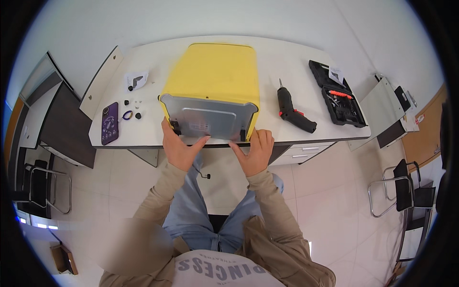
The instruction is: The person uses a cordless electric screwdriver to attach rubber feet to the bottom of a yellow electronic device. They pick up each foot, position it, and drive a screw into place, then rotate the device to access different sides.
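Observation:
A yellow box-shaped appliance point(210, 71) lies on the white desk with its grey metal panel point(215, 117) facing me. Black feet sit at the panel's two lower corners, and a small pale label is on it. My left hand point(179, 146) grips the lower left corner, thumb on the near edge, fingers partly hidden along the side. At the lower right corner, my right hand point(256, 150) holds the box the same way, its thumb pointing inward. To the right of the box rests a black cordless screwdriver point(291, 111) with a bit pointing away from me.
An open black bit case point(342, 103) with an orange-red tool lies at the desk's right. On the left are a purple phone point(110, 123), a ring-shaped band point(127, 115), small black parts point(138, 115) and a folded leaflet point(137, 80). The desk's front edge runs just below my hands.

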`<state>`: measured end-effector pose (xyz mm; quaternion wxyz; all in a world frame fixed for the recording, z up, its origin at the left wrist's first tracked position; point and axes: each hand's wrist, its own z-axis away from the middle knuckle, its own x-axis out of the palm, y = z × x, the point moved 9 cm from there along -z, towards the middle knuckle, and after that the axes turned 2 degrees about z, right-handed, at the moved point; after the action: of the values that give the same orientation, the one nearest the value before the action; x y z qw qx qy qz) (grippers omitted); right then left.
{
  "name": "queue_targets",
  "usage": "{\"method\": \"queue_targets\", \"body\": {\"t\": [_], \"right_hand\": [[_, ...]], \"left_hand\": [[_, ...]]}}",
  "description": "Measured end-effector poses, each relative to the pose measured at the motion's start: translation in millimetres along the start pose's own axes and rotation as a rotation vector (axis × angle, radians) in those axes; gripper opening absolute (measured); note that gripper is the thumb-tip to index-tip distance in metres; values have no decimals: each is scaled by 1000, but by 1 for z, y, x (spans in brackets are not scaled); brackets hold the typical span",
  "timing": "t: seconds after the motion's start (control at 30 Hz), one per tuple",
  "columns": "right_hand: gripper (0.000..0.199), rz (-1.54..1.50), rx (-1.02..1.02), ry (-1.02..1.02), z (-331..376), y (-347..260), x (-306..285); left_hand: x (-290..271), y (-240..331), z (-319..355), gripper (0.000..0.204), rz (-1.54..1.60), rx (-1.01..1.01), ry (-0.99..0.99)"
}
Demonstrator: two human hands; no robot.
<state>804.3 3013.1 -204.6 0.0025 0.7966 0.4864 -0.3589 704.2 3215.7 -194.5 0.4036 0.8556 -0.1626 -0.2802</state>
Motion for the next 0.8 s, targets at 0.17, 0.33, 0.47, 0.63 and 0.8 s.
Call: {"method": "queue_targets", "body": {"t": [0.17,0.33,0.47,0.63,0.8], "right_hand": [[68,-78,2,26,3,-3,-7],[68,-155,53,36,-2,2,-8],[69,-226,63,33,-7,6,-6],[68,-275,55,42,-16,3,-10],[67,-274,23,33,-24,0,-12]], "left_hand": [[-10,6,7,92,229,69,30],[-6,7,7,88,589,-72,4],[-4,0,5,84,676,-113,48],[-6,1,1,83,687,-87,40],[-11,8,-5,77,713,-75,16]]}}
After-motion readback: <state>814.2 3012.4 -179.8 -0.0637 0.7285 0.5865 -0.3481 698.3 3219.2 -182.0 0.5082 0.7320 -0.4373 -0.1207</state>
